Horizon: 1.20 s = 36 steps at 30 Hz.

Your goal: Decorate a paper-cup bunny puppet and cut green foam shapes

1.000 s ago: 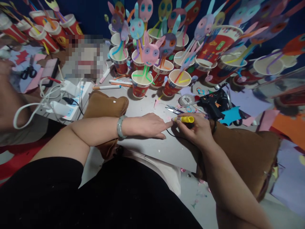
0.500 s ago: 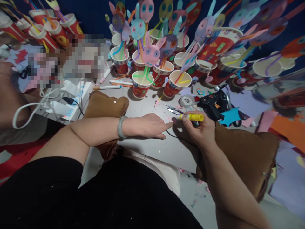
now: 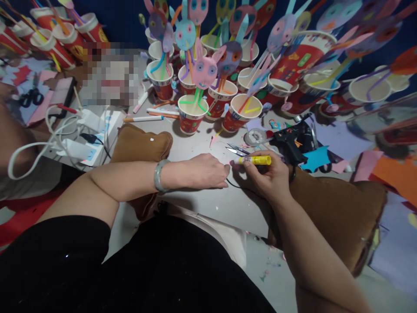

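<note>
My right hand (image 3: 272, 176) grips a marker pen (image 3: 257, 160) with a yellow end, held nearly level and pointing left. Just behind that hand, the open blades of scissors (image 3: 237, 150) show on the table; their handles are hidden. My left hand (image 3: 208, 171), below a jade-like bangle (image 3: 159, 174), rests on the table with its fingers curled in. Whatever it may hold is hidden under the fingers. A small gap separates the left fingertips from the marker's tip.
Paper cups (image 3: 192, 115) with straws and rabbit-faced cutouts crowd the back. A brown cushion (image 3: 140, 145) lies under my left forearm, another brown cushion (image 3: 335, 213) by my right. A power strip (image 3: 107, 134) with cables is left; a black glue gun (image 3: 289, 143) and tape roll (image 3: 256, 137) are right.
My left hand has curled its outstretched index finger in and drawn slightly left. The right hand with the marker has shifted a little left as well. The view has moved slightly.
</note>
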{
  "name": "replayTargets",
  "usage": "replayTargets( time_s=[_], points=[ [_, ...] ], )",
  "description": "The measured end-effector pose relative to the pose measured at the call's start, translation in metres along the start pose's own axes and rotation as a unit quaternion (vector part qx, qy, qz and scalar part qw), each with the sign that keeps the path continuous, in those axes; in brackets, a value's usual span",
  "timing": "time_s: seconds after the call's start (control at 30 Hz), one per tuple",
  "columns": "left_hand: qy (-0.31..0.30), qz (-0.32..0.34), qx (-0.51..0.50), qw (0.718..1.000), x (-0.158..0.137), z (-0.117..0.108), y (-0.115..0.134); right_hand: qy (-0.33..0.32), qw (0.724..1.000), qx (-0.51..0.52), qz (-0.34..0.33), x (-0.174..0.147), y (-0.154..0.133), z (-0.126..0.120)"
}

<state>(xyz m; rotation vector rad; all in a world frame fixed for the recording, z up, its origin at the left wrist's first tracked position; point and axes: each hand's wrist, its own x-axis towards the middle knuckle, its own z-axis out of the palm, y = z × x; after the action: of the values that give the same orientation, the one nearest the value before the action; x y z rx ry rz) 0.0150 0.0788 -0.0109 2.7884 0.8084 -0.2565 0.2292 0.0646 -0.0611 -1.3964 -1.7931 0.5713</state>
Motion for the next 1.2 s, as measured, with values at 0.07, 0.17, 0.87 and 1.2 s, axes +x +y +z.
replayTargets(
  time_s=[0.07, 0.17, 0.87, 1.2],
  points=[
    [-0.010, -0.004, -0.001, 1.000, 0.000, -0.002, 0.001, -0.006, 0.999, -0.021, -0.024, -0.001, 0.001, 0.001],
    [-0.020, -0.009, -0.006, 1.000, 0.001, -0.005, 0.001, -0.009, 0.997, -0.048, -0.055, -0.002, 0.003, 0.003],
    [-0.030, -0.002, -0.047, 0.998, -0.001, -0.002, -0.004, -0.061, 0.988, -0.098, -0.102, 0.002, -0.003, 0.010],
    [0.004, 0.021, -0.051, 0.998, -0.002, 0.008, -0.009, 0.003, 0.997, -0.056, -0.059, 0.001, -0.001, 0.009]
  ],
)
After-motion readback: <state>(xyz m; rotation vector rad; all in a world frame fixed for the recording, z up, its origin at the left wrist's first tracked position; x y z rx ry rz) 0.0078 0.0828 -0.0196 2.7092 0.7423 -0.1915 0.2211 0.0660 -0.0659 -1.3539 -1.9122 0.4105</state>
